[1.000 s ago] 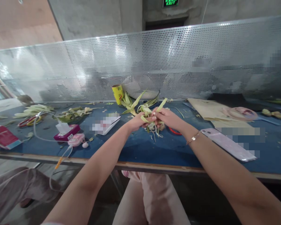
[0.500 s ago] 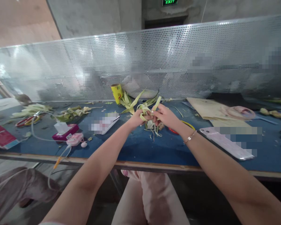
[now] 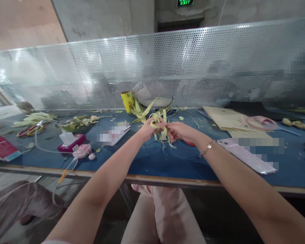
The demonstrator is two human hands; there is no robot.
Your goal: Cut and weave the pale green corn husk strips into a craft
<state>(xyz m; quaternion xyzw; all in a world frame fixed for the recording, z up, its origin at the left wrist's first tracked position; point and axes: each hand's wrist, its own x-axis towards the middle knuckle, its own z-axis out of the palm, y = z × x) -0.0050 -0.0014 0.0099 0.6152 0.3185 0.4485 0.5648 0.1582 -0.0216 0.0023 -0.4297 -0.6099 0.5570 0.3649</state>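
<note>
Husk strips (image 3: 163, 135) | at three o'clock from our left hand (image 3: 149, 130), nine o'clock from our right hand (image 3: 180, 131) | left clamped on them; right's grip we cannot tell

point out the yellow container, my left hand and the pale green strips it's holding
yellow container (image 3: 127, 102): head view, on the middle of its side
left hand (image 3: 147, 130): head view, on the back of the hand
pale green strips (image 3: 163, 135): head view, on the lower part of the bundle, below the fingers

Matt husk (image 3: 164, 116), shiny metal screen (image 3: 167, 57)
</note>
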